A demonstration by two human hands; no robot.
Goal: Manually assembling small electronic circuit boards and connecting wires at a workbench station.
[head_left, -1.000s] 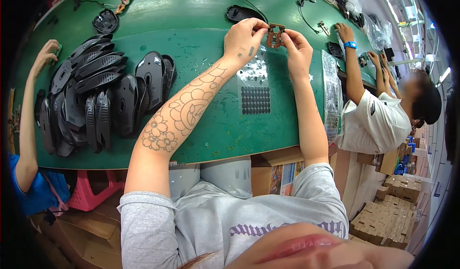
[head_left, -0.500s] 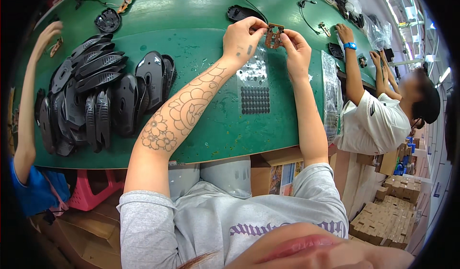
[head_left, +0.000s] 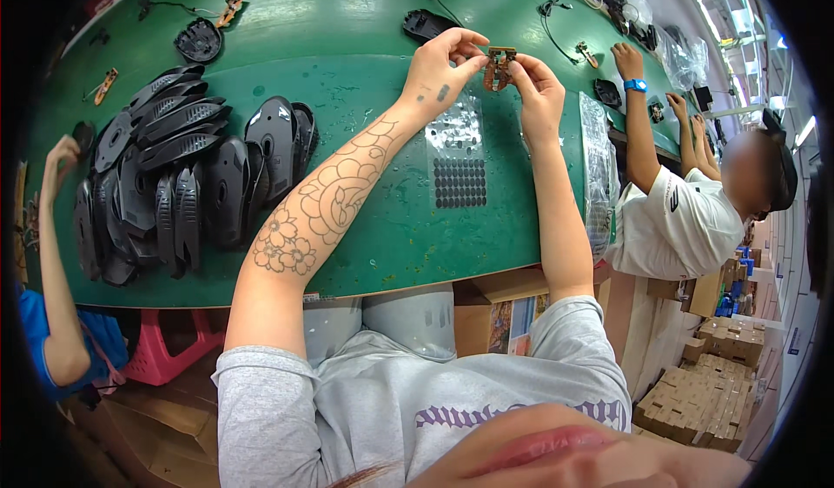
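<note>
My right hand (head_left: pixel 540 97) pinches a small brown circuit board (head_left: pixel 499 69) upright by its right edge, thumb in front. At the board's left edge are the bent fingertips of my left hand (head_left: pixel 441 75). A thin black cable (head_left: pixel 452 10) runs down to that spot; whatever lies between those fingertips is too small to make out. Behind my left hand a black mouse shell (head_left: pixel 427 24) lies on the green table (head_left: pixel 373 227). Below the board is a clear sheet of round black pads (head_left: pixel 460 182), its upper part partly bare.
Many black mouse shells (head_left: pixel 156 167) are heaped at the left. Farther back lie another shell (head_left: pixel 198 40) and loose boards (head_left: pixel 106 86). A co-worker's arm (head_left: pixel 54 201) reaches in at the left. Another person (head_left: pixel 686 219) sits at the right, beside clear plastic trays (head_left: pixel 596 175).
My left hand has shifted slightly and its index finger has lifted a little. The board stays in my right hand. The left co-worker's hand has drawn back toward the heap.
</note>
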